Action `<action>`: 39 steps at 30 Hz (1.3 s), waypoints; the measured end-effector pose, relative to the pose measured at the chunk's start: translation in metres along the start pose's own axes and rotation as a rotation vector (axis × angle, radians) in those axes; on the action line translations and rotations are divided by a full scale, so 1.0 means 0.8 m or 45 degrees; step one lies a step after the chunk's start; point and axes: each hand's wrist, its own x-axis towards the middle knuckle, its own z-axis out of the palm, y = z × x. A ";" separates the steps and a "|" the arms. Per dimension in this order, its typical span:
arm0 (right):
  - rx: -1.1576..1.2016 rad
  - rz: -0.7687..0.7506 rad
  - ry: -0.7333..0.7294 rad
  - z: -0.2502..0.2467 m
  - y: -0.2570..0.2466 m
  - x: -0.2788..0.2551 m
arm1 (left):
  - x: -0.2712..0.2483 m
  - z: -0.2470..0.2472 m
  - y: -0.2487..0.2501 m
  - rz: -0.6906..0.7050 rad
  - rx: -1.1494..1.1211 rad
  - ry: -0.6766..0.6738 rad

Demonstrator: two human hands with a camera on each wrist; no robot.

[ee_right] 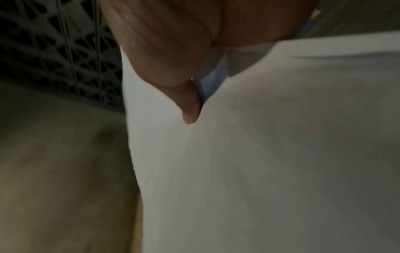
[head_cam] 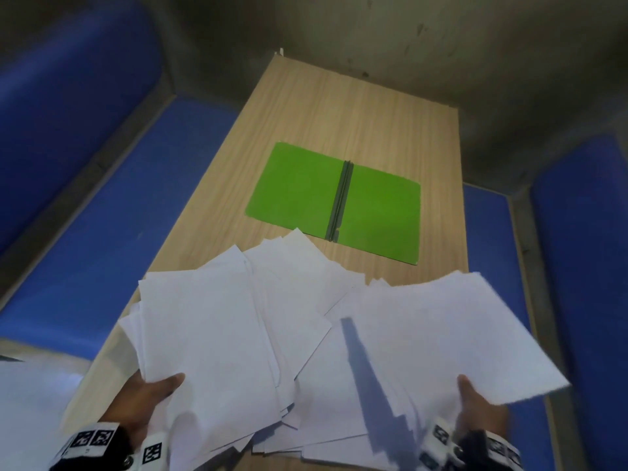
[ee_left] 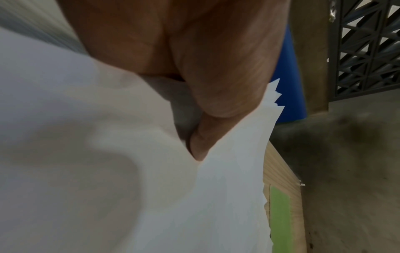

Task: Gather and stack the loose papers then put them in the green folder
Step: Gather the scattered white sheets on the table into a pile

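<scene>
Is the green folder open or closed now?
Open. The green folder lies flat on the table, both covers spread beside its spine, empty.

Bare table (head_cam: 339, 107) surrounds the open green folder (head_cam: 299, 188); loose papers (head_cam: 306, 300) crowd its near edge.

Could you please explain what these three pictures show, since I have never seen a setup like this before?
No robot here: a person wears three cameras. The head view looks down at a wooden table. The other two views sit on the wrists, so each shows a thumb up close. On the table lies an open green folder, nothing in it yet. Nearer are loose white papers, fanned out untidily. The left hand grips one bunch, thumb on top; the right hand grips another sheaf the same way.
</scene>
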 end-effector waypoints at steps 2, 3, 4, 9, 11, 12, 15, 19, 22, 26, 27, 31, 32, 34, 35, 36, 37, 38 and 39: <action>0.093 0.021 -0.020 -0.026 -0.012 0.002 | -0.003 0.005 0.006 0.001 -0.023 -0.027; 0.151 0.012 -0.030 -0.037 -0.016 0.006 | -0.003 0.008 0.009 0.002 -0.018 -0.041; 0.202 0.034 -0.077 -0.041 -0.021 0.006 | -0.001 0.011 0.009 0.009 -0.018 -0.052; 0.445 0.085 -0.512 -0.007 -0.027 -0.028 | 0.001 0.030 0.013 -0.025 -0.080 -0.093; 0.516 0.166 -0.643 0.030 -0.025 -0.061 | -0.003 0.045 0.017 -0.018 -0.109 -0.166; 0.532 0.206 -0.692 0.048 -0.023 -0.077 | -0.006 0.053 0.018 -0.011 -0.112 -0.199; 0.586 0.187 -0.814 0.097 -0.008 -0.110 | -0.015 0.070 0.015 0.020 -0.132 -0.305; 0.457 -0.070 -0.657 0.117 -0.009 -0.119 | -0.027 0.080 0.016 0.055 -0.097 -0.383; 0.330 -0.336 -0.513 0.105 -0.033 -0.111 | -0.025 0.074 0.013 0.073 -0.047 -0.328; 0.214 -0.589 -0.430 0.067 -0.083 -0.085 | -0.022 0.061 0.014 0.101 -0.013 -0.240; 0.211 -0.630 -0.439 0.053 -0.100 -0.084 | -0.020 0.056 0.015 0.114 -0.009 -0.218; 0.145 -0.912 -0.680 -0.004 -0.180 -0.128 | -0.010 0.036 0.019 0.165 0.110 -0.210; 0.104 -0.952 -0.803 -0.014 -0.197 -0.146 | -0.009 0.034 0.022 0.172 0.135 -0.202; 0.024 -0.973 -1.076 -0.023 -0.216 -0.178 | -0.007 0.036 0.029 0.198 0.163 -0.176; -0.020 -0.978 -1.184 -0.023 -0.220 -0.189 | -0.003 0.038 0.031 0.208 0.175 -0.177; -0.076 -0.971 -1.293 -0.020 -0.222 -0.204 | -0.002 0.042 0.036 0.223 0.192 -0.174; -0.114 -0.953 -1.382 -0.015 -0.222 -0.217 | 0.001 0.046 0.039 0.247 0.221 -0.207; -0.141 -0.936 -1.472 -0.008 -0.221 -0.227 | 0.007 0.051 0.039 0.272 0.249 -0.212; -0.132 -0.905 -1.542 0.002 -0.223 -0.237 | 0.002 0.060 0.048 0.315 0.266 -0.245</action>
